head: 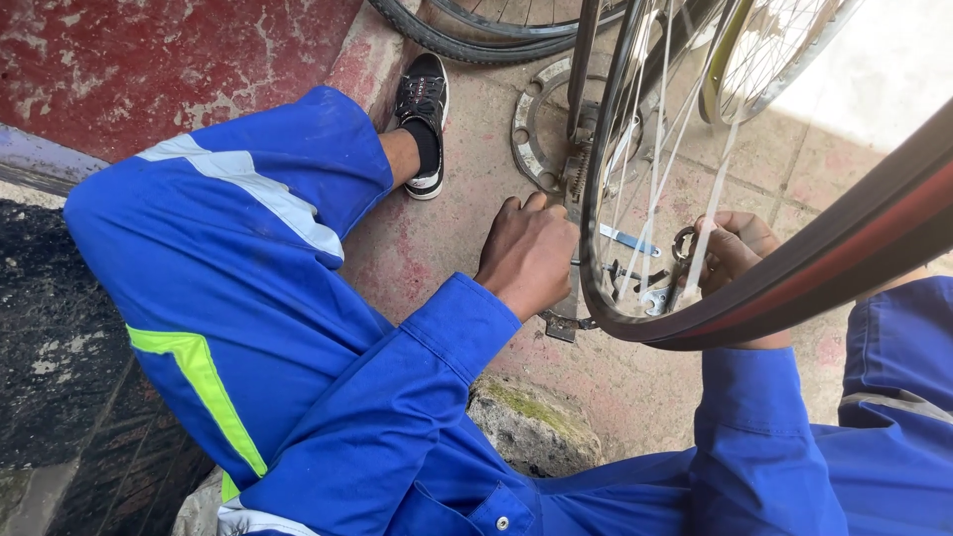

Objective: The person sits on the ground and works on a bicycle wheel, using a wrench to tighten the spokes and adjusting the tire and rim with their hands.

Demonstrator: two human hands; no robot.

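A black sneaker (424, 119) with a white sole rests on the concrete floor (437, 248) at upper centre. Left of it rises a worn red painted wall (149, 60). A round metal ring plate (536, 129) lies flat near top centre. A mossy stone (531, 427) sits at lower centre.

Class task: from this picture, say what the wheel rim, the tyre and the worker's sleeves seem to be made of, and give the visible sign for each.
Wheel rim: looks like bare metal, with a bright silvery sheen. Tyre: probably rubber, matt black with a reddish band. Sleeves: woven blue cloth, creased and stitched. The left hand and right hand work at the spokes.
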